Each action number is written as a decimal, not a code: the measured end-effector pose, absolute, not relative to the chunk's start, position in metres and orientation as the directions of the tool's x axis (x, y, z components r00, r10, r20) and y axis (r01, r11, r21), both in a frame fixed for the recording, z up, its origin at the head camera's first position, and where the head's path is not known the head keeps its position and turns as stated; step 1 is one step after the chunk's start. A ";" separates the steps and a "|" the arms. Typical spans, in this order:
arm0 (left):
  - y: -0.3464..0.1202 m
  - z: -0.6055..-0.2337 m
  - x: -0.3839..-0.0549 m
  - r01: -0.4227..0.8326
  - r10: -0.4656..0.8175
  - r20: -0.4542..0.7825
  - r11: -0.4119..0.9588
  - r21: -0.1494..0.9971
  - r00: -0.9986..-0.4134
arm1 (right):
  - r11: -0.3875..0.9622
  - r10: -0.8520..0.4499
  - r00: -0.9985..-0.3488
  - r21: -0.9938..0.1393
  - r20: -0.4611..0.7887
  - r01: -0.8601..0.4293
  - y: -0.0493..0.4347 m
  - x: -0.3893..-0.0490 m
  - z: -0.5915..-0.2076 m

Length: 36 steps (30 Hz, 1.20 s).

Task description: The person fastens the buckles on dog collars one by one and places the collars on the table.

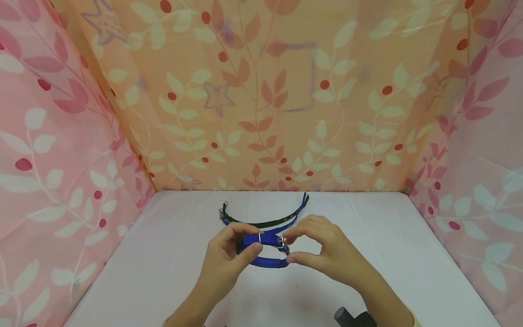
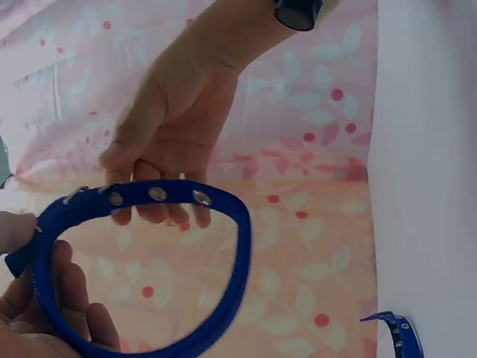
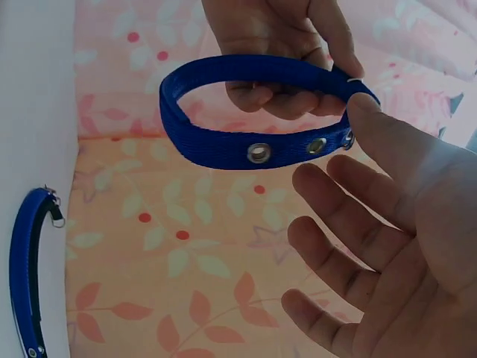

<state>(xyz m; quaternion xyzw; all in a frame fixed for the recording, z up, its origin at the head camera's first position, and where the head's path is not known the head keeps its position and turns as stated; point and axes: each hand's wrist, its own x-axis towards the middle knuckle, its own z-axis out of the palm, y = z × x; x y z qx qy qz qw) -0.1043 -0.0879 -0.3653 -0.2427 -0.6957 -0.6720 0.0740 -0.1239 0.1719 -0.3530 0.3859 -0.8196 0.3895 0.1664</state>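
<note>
Both hands hold a blue collar [image 1: 269, 262] above the white table, its band curved into a loop. In the head view, my left hand [image 1: 222, 259] pinches the doubled band at the left beside a metal loop. My right hand [image 1: 331, 250] has thumb and index finger at the silver buckle end. Metal-rimmed eyelets line the blue band [image 2: 242, 261] in the left wrist view. From the right wrist, my right thumb presses the collar [image 3: 223, 153] while the other fingers of the right hand [image 3: 425, 216] spread below it.
Behind the hands, a dark strap [image 1: 265, 224] and a blue strap [image 1: 286, 225] lie together in a curve on the white table [image 1: 163, 254], with metal fittings at the left end. Patterned cloth [image 1: 253, 91] encloses the back and sides. A dark cylindrical device [image 1: 345, 316] shows near the right forearm.
</note>
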 end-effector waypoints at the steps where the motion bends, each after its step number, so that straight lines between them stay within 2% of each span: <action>1: -0.089 -0.365 -0.105 0.450 0.241 0.452 -0.063 0.891 -0.859 | 0.388 -0.511 -0.641 -0.512 0.573 -0.767 0.172 -0.124 -0.353; 4: -0.093 -0.365 -0.107 0.478 0.259 0.499 -0.142 0.867 -0.827 | 0.367 -0.520 -0.620 -0.502 0.588 -0.783 0.172 -0.125 -0.352; 6: -0.095 -0.365 -0.110 0.502 0.269 0.522 -0.144 0.853 -0.809 | 0.370 -0.513 -0.612 -0.489 0.602 -0.790 0.171 -0.126 -0.352; 11: -0.101 -0.362 -0.113 0.555 0.265 0.524 0.051 0.830 -0.809 | 0.414 -0.488 -0.586 -0.419 0.647 -0.808 0.174 -0.129 -0.353; 14: -0.105 -0.359 -0.114 0.567 0.271 0.516 0.164 0.807 -0.813 | 0.424 -0.488 -0.515 -0.324 0.705 -0.846 0.176 -0.131 -0.353; 17: -0.108 -0.356 -0.116 0.586 0.292 0.521 0.218 0.780 -0.802 | 0.427 -0.488 -0.438 -0.232 0.755 -0.874 0.178 -0.134 -0.351; 23: -0.112 -0.354 -0.119 0.601 0.318 0.525 0.224 0.768 -0.789 | 0.420 -0.467 -0.355 -0.150 0.810 -0.895 0.178 -0.136 -0.348; 30: -0.111 -0.358 -0.126 0.528 0.326 0.451 0.206 0.824 -0.831 | 0.358 -0.422 -0.238 -0.081 0.875 -0.930 0.176 -0.139 -0.346; 36: -0.113 -0.358 -0.130 0.333 0.382 0.223 0.252 0.909 -0.897 | 0.357 -0.385 -0.144 0.004 0.912 -0.934 0.173 -0.138 -0.344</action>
